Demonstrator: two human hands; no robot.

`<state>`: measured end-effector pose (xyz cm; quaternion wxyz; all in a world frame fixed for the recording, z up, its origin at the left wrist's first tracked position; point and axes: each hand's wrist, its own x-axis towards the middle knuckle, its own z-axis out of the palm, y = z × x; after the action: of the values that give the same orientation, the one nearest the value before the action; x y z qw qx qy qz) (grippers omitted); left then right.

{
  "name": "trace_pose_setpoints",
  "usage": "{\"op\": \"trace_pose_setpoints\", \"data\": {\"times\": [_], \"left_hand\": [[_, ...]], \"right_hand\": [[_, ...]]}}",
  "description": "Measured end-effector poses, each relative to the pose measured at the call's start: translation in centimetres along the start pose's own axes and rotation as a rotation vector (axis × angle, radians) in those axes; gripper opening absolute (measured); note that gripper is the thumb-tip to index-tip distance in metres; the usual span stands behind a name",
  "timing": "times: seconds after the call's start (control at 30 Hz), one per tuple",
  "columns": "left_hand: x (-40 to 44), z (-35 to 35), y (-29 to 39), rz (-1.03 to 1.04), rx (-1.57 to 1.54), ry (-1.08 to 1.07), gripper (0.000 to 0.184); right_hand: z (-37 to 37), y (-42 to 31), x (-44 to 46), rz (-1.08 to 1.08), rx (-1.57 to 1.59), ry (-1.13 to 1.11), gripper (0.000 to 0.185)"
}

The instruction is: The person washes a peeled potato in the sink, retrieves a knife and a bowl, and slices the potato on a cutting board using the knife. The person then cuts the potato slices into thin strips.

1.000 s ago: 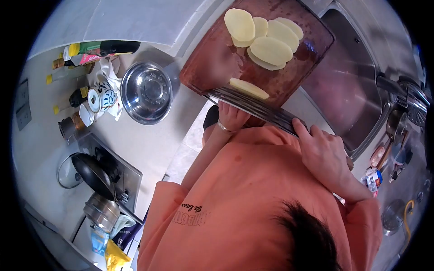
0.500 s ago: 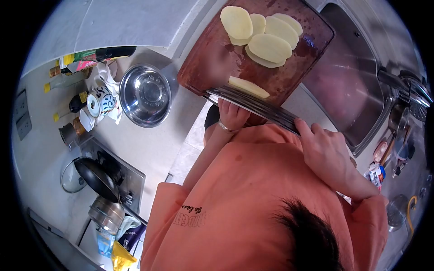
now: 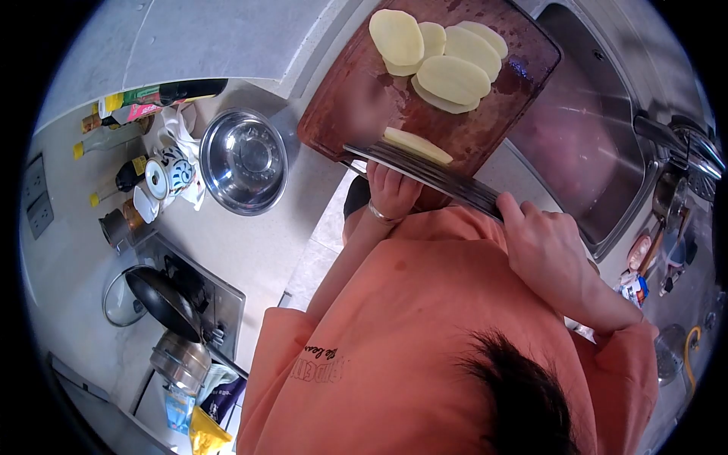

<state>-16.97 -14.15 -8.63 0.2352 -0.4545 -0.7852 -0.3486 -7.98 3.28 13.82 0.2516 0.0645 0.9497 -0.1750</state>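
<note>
Knife [image 3: 435, 179] shifted — right hand [image 3: 547, 246] gripping, potato [image 3: 417, 145] alongside

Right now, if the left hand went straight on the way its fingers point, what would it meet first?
Probably the knife, which crosses ahead of the left hand, with a potato slice beyond. Depth there is unclear.

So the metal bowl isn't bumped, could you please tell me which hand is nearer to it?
Left. The left hand is right of the metal bowl in view, apart from it; the right hand, on the knife, is farther right, near the sink.
</note>
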Motion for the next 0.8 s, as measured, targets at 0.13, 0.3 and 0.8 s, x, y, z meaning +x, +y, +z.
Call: {"op": "trace_pose_setpoints", "data": {"times": [0.13, 0.3, 0.8], "left_hand": [[0.2, 0.0, 0.1, 0.001, -0.004, 0.005, 0.023], [0.3, -0.1, 0.1, -0.01, -0.032, 0.004, 0.027], [0.3, 0.1, 0.0, 0.001, -0.025, 0.024, 0.03]], "right_hand": [[0.5, 0.2, 0.2, -0.016, 0.047, 0.038, 0.015], [0.3, 0.0, 0.7, 0.004, 0.028, -0.001, 0.014], [1.2, 0.3, 1.3, 0.011, 0.056, 0.028, 0.012]]}}
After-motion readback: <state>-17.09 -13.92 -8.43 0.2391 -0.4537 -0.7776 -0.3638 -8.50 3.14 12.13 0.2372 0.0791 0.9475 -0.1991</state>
